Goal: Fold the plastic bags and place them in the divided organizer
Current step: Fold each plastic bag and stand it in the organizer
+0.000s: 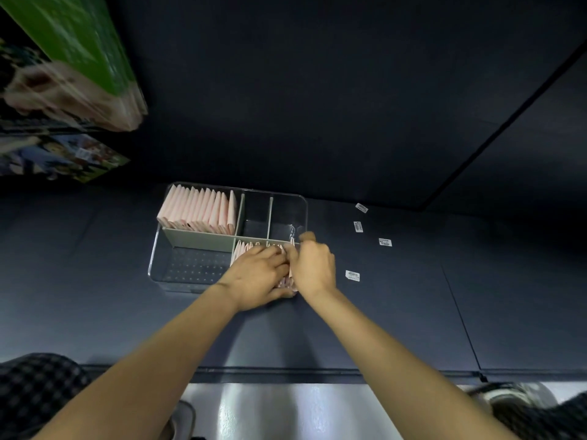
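Note:
A clear divided organizer [158, 246] with grey-green dividers sits on the dark table. Its far-left compartment holds a row of folded pink bags [198, 209] standing upright. More folded pink bags [243, 249] stand in the near-right compartment. My left hand [257, 276] lies over these bags, fingers pressing them to the left. My right hand [313, 265] is at the right end of the same compartment, its fingers curled on a pink folded bag at the organizer's wall. Both far-right compartments and the near-left one hold nothing.
Several small white labels, such as one label [352, 275], lie on the table right of the organizer. A green printed box [79, 58] and another printed box [60, 157] stand at the far left. The table's front edge [286, 373] runs below my forearms.

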Action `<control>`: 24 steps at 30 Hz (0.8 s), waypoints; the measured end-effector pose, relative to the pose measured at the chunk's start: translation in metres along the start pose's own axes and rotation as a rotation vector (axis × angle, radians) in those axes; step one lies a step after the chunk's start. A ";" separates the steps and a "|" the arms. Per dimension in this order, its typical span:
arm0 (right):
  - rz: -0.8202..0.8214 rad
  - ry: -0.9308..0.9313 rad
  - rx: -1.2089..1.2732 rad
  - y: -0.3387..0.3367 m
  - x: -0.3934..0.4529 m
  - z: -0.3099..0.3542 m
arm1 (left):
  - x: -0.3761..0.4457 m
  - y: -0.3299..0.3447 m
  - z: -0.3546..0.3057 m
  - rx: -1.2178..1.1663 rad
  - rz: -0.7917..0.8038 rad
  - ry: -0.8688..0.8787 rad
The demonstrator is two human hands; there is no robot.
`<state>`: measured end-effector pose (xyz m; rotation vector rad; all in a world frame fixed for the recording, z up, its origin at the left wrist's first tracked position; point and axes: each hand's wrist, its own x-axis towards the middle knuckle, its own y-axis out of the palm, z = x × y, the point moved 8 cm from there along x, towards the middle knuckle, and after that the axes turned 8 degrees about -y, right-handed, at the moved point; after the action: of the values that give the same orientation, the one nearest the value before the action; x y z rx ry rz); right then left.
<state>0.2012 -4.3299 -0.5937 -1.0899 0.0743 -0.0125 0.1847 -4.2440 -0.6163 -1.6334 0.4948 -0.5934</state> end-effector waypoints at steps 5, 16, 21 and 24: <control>-0.014 0.011 -0.056 0.000 -0.023 -0.017 | -0.002 0.006 0.003 -0.012 0.034 -0.055; 0.197 0.138 -0.104 0.018 -0.007 -0.021 | -0.007 0.003 0.009 -0.079 -0.025 -0.176; 0.280 0.109 -0.110 0.021 -0.013 -0.021 | -0.008 0.001 0.015 -0.213 -0.049 -0.279; 0.141 0.056 -0.173 0.007 -0.014 -0.023 | -0.008 0.001 0.015 -0.227 -0.063 -0.314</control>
<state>0.1851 -4.3460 -0.6095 -1.2551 0.2059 0.0918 0.1875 -4.2275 -0.6197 -1.9230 0.2865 -0.3253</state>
